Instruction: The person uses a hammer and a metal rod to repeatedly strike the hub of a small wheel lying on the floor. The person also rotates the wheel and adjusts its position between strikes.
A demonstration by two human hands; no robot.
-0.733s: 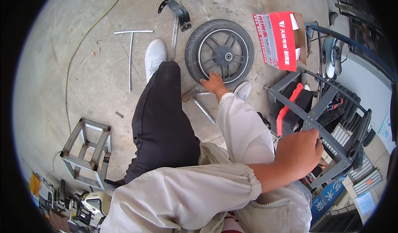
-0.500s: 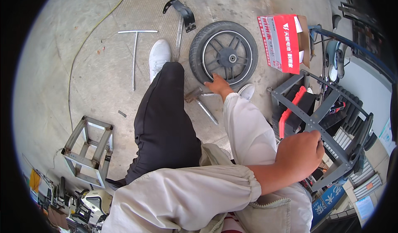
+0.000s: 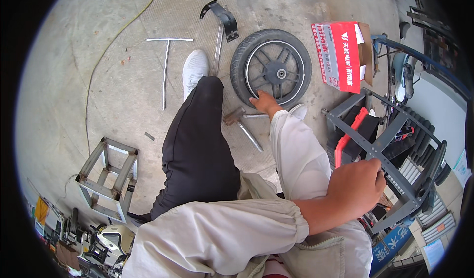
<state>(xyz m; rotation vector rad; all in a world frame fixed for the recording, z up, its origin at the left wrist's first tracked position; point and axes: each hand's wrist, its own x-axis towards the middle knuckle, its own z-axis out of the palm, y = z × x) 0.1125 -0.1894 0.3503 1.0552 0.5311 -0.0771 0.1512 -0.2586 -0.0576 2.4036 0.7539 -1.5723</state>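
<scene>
A black spoked wheel with a tyre (image 3: 238, 63) lies on the floor in front of me. At its near edge is my right hand (image 3: 267, 103), thumb and forefinger spread apart over the tyre; its other fingers are hidden. My left arm crosses my body to the right. Above a grey metal frame (image 3: 374, 144), my left hand (image 3: 356, 184) is closed with curled fingers, and whatever it may hold is out of sight. Just left of my right hand lie a hammer-like tool (image 3: 233, 116) and a metal bar (image 3: 251, 137).
A T-shaped metal wrench (image 3: 165, 75) and a curved black bracket (image 3: 225, 19) lie beyond my left shoe (image 3: 195, 70). Right of the wheel stands an open red and grey carton (image 3: 340, 55). A metal stool frame (image 3: 111, 179) is at left, near a yellow hose (image 3: 113, 43).
The whole view has shifted slightly, with floor objects appearing a little further right and down. Both hands keep their poses, and the right one stays at the same edge of the wheel.
</scene>
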